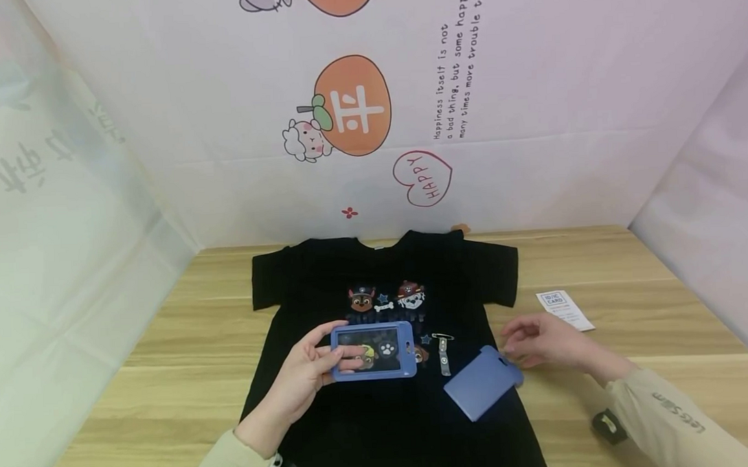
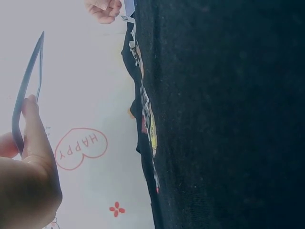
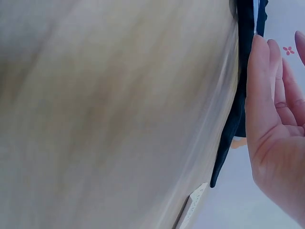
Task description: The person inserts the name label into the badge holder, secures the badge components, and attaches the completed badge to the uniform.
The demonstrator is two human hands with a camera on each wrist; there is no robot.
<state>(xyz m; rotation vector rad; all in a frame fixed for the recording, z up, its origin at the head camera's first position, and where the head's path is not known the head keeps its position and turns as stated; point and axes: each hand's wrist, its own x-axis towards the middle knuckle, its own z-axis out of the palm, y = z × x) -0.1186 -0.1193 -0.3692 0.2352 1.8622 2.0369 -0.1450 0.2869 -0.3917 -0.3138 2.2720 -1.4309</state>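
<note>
My left hand point(image 1: 301, 377) holds a blue badge holder frame point(image 1: 404, 328) by its left end, above the black T-shirt point(image 1: 381, 432). Some of its fingers show within the frame's window, and the shirt's print is visible through it. In the left wrist view the frame point(image 2: 24, 90) appears edge-on between thumb and fingers. A flat blue badge holder panel point(image 1: 481, 388) lies tilted on the shirt's right side. Beside its slotted end is my right hand point(image 1: 541, 344), fingers loosely bent; the right wrist view shows nothing gripped in this hand point(image 3: 276, 129).
A clip strap with a safety pin point(image 1: 443, 355) lies on the shirt between frame and panel. On the wooden table point(image 1: 187, 377), a white printed card point(image 1: 565, 310) sits behind the right hand, and a small black object point(image 1: 608, 426) lies by the right sleeve. Printed cloth walls surround the table.
</note>
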